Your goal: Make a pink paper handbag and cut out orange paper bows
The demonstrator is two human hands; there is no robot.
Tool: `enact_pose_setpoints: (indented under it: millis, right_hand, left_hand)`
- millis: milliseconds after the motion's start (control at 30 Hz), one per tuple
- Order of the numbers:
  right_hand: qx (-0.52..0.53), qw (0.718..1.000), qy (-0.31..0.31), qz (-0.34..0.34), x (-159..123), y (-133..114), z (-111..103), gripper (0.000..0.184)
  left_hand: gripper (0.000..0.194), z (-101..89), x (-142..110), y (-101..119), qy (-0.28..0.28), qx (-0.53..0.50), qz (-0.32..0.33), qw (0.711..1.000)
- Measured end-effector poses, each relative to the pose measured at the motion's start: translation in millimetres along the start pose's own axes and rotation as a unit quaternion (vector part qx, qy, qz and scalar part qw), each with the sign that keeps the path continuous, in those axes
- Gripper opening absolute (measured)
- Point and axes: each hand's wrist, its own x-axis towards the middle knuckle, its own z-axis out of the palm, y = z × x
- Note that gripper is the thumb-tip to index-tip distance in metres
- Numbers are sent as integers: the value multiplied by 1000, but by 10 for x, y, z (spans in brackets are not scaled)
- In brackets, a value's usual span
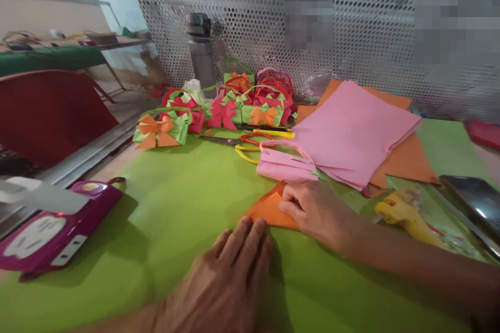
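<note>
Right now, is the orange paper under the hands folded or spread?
Folded: the orange paper lies as a small triangle, with a crease and overlapping layer visible beside the right hand.

Under soft light, shadow lies beside the left hand (228, 273), and glare spots the phone (473, 207).
</note>
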Motion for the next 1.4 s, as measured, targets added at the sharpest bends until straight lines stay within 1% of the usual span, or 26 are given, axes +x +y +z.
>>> enact_pose_setpoints:
  millis: [67,133,233,400,533,700,800,867,1033,1233,1400]
  right_hand:
    - [-7,1000,-8,6,11,0,-2,24]
    - [-14,1000,-10,2,18,6,1,23]
    - [-21,1000,-17,0,22,12,13,24]
    - [-28,999,-33,18,27,-4,18,23]
    - [-41,998,-47,30,30,-28,7,24]
    - [-42,998,-39,22,13,-40,5,24]
    - [-47,998,-42,22,3,-37,12,24]
    - [-51,998,-42,24,-1,-31,19,23]
    - [-65,997,-39,23,3,-17,43,22]
    - [-59,997,-48,25,6,-10,47,23]
    - [-56,995,-67,37,1,-25,24,20]
  left_hand:
    - [75,-1,3,1,-9,-10,-10,1000]
    - [65,-6,9,-1,-18,-16,-19,1000]
    - [54,-8,15,-8,-14,-12,-13,1000]
    - [53,27,-16,2,17,22,-10,1000]
    - [50,45,-57,19,26,49,-11,998]
    - [43,39,-91,22,45,14,-13,999]
    - [44,26,-93,12,53,-15,-18,998]
    - [40,14,-89,1,54,-29,-11,998]
    - [34,-15,-81,-31,50,-58,34,996]
    - [40,2,-77,-38,34,-28,3,999]
    - [41,32,-78,-13,35,-21,4,999]
